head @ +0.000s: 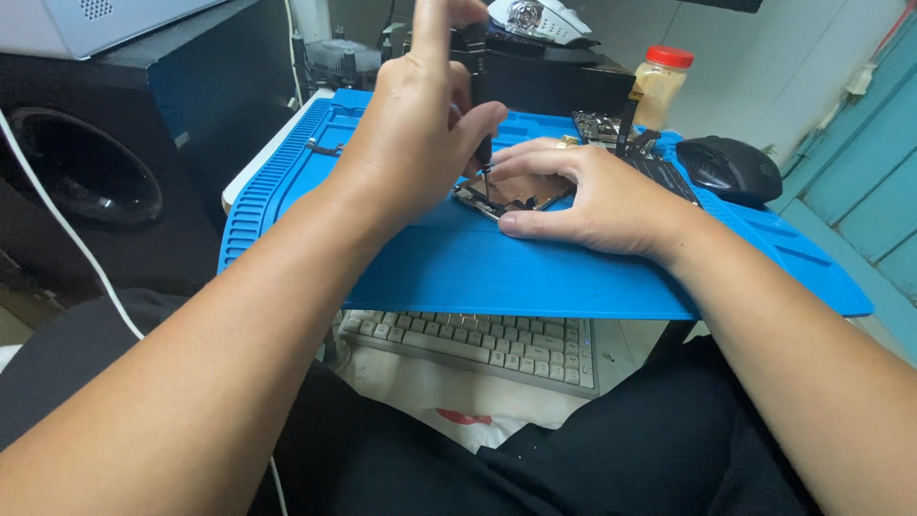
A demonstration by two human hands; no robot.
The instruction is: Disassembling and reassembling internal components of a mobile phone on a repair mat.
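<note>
1. On the blue work mat (458, 268), near its middle, lies an opened phone (511, 194), flat so its inner parts face up.
2. Right hand (597, 196) presses down on that phone, fingers spread flat and narrow, likely steadying it.
3. Left hand (420, 124) pinches a small screwdriver (478, 91) upright, fingers closed round it, tip touching the phone.
4. Beyond the mat's right edge sits a black mouse (731, 169).

Red-lidded yellowish jar (659, 84) behind the blue mat (535, 268)
</note>
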